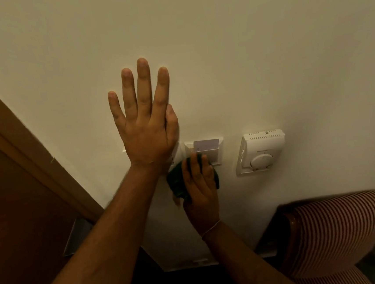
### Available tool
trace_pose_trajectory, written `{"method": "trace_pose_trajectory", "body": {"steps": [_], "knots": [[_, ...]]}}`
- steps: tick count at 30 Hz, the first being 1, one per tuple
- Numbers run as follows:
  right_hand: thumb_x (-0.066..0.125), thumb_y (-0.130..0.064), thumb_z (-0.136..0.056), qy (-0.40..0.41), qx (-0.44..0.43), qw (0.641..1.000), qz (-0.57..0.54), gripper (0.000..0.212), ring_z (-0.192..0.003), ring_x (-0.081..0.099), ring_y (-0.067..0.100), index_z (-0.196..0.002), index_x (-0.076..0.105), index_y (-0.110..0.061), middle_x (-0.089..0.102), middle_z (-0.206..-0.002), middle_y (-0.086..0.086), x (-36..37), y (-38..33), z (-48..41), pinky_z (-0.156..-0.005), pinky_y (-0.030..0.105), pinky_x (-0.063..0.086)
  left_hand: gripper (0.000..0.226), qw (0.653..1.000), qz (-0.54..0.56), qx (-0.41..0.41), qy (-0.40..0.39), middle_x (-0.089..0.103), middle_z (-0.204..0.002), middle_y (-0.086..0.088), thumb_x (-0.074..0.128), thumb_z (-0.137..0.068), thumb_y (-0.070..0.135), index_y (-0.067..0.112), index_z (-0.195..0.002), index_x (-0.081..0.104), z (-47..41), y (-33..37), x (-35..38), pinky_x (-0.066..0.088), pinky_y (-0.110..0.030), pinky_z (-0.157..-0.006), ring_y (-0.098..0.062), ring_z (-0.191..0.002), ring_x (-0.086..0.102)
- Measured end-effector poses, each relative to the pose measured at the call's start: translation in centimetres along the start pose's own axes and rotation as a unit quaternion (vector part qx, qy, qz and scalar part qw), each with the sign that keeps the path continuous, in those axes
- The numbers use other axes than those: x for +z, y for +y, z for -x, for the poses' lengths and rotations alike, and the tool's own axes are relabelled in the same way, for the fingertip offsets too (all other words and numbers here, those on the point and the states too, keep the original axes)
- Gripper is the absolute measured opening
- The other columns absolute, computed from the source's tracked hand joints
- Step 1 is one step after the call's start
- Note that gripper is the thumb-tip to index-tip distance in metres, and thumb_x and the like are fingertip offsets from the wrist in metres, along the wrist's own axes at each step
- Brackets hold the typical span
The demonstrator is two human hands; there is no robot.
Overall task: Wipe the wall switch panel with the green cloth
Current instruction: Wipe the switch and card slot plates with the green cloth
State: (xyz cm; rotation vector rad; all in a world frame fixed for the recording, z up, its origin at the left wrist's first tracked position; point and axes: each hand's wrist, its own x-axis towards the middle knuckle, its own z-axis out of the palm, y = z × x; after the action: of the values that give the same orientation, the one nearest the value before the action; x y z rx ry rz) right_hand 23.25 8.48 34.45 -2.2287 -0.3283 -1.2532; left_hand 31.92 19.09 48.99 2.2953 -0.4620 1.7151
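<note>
Left hand (144, 120) open, flat on wall, heel covering left part of switch panel (178, 153). Right hand (200, 186) gripping bunched green cloth (178, 184), at 5 o'clock from panel, nearer. Panel long axis 9-to-3. Probable next wipe: toward 11 o'clock, across panel.

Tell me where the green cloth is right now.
In the head view, the green cloth is bunched in the right hand, pressed to the wall just below the key-card holder, left of the thermostat.
</note>
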Motion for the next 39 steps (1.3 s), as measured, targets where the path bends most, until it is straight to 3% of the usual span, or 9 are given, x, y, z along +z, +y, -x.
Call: {"method": "trace_pose_trajectory", "body": {"steps": [3, 7, 12, 16, 21, 27, 31, 35, 39], "knots": [[0.054, 0.006, -0.093, -0.002, -0.015, 1.000, -0.003, 0.060, -0.165, 0.004, 0.021, -0.151, 0.042, -0.003, 0.032, -0.165, 0.012, -0.1, -0.4, -1.2, -0.135, 0.039, 0.011, 0.068, 1.000, 0.003, 0.001, 0.004, -0.014, -0.188, 0.008, 0.032, -0.120, 0.032, 0.032, -0.182, 0.004, 0.2, -0.1, 0.1, -0.002, -0.055, -0.142, -0.020, -0.176, -0.010], [0.047, 0.008, -0.099, 0.043, 0.000, 0.999, -0.021, 0.052, -0.165, 0.009, 0.022, -0.150, 0.046, 0.001, 0.018, -0.172, 0.005, -0.4, -1.4, -3.2, -0.134, 0.042, 0.017, 0.070, 1.000, -0.005, 0.005, 0.014, -0.012, -0.188, 0.007, 0.034, -0.118, 0.031, 0.032, -0.182, 0.005, 0.0, -0.2, 0.2, 0.001, -0.055, -0.142, -0.020, -0.176, -0.009], [0.052, 0.005, -0.100, 0.042, -0.024, 0.999, -0.012, 0.055, -0.165, 0.007, 0.022, -0.153, 0.036, 0.000, 0.033, -0.161, 0.017, -0.9, -1.0, -3.4, -0.133, 0.043, 0.016, 0.069, 1.000, -0.004, 0.007, 0.019, -0.011, -0.188, 0.006, 0.034, -0.118, 0.031, 0.031, -0.182, 0.006, 0.1, -0.2, 0.2, 0.001, -0.055, -0.142, -0.020, -0.176, -0.008], [0.053, 0.016, -0.092, 0.066, 0.070, 0.995, -0.038, 0.072, -0.164, 0.010, 0.032, -0.159, 0.031, -0.001, 0.019, -0.172, 0.011, -2.3, 1.1, -2.5, -0.132, 0.052, 0.017, 0.069, 1.000, -0.004, -0.001, 0.015, -0.002, -0.187, 0.002, 0.035, -0.118, 0.031, 0.032, -0.181, 0.008, 0.2, -0.2, 0.1, 0.003, -0.056, -0.142, -0.020, -0.176, -0.005], [0.045, 0.002, -0.104, 0.056, 0.083, 0.995, -0.027, 0.060, -0.165, 0.005, 0.034, -0.162, 0.028, -0.002, 0.008, -0.177, 0.002, -3.0, 3.2, -1.4, -0.133, 0.053, 0.012, 0.069, 1.000, -0.011, -0.002, 0.023, 0.023, -0.188, -0.010, 0.038, -0.117, 0.030, 0.030, -0.180, 0.011, 0.1, 0.0, 0.4, 0.006, -0.056, -0.142, -0.020, -0.176, -0.003], [0.050, 0.011, -0.096, 0.030, 0.073, 0.997, -0.014, 0.064, -0.165, 0.005, 0.027, -0.157, 0.033, 0.000, 0.007, -0.177, -0.005, -1.9, 4.1, 0.7, -0.132, 0.052, 0.016, 0.071, 1.000, -0.013, 0.009, 0.024, -0.007, -0.187, 0.006, 0.037, -0.118, 0.030, 0.032, -0.181, 0.006, -0.1, -0.1, 0.2, 0.005, -0.056, -0.142, -0.019, -0.176, -0.006], [0.046, 0.011, -0.094, 0.045, 0.093, 0.994, -0.044, 0.073, -0.165, 0.008, 0.032, -0.163, 0.029, -0.009, 0.011, -0.177, -0.002, -1.4, 3.2, 0.9, -0.134, 0.046, 0.011, 0.069, 0.999, -0.015, 0.008, 0.028, -0.005, -0.187, 0.004, 0.036, -0.118, 0.030, 0.032, -0.181, 0.008, 0.0, -0.1, 0.3, 0.004, -0.055, -0.142, -0.020, -0.177, -0.004], [0.041, 0.011, -0.090, 0.059, 0.119, 0.989, -0.066, 0.085, -0.165, 0.004, 0.030, -0.167, 0.020, -0.020, 0.007, -0.177, -0.005, -0.3, 1.0, 0.5, -0.132, 0.052, 0.014, 0.071, 0.999, -0.011, 0.009, 0.030, -0.005, -0.188, 0.005, 0.039, -0.117, 0.030, 0.031, -0.182, 0.008, 0.0, -0.3, 0.4, 0.004, -0.055, -0.142, -0.020, -0.177, -0.003], [0.060, 0.006, -0.093, 0.012, 0.096, 0.994, -0.055, 0.084, -0.166, 0.001, 0.024, -0.164, 0.019, -0.013, 0.003, -0.178, -0.008, 1.1, -0.4, 1.1, -0.134, 0.047, 0.011, 0.071, 0.999, -0.008, 0.009, 0.032, -0.005, -0.189, 0.006, 0.038, -0.117, 0.030, 0.032, -0.182, 0.010, 0.1, -0.1, 0.5, 0.004, -0.054, -0.142, -0.020, -0.177, -0.001]]}}
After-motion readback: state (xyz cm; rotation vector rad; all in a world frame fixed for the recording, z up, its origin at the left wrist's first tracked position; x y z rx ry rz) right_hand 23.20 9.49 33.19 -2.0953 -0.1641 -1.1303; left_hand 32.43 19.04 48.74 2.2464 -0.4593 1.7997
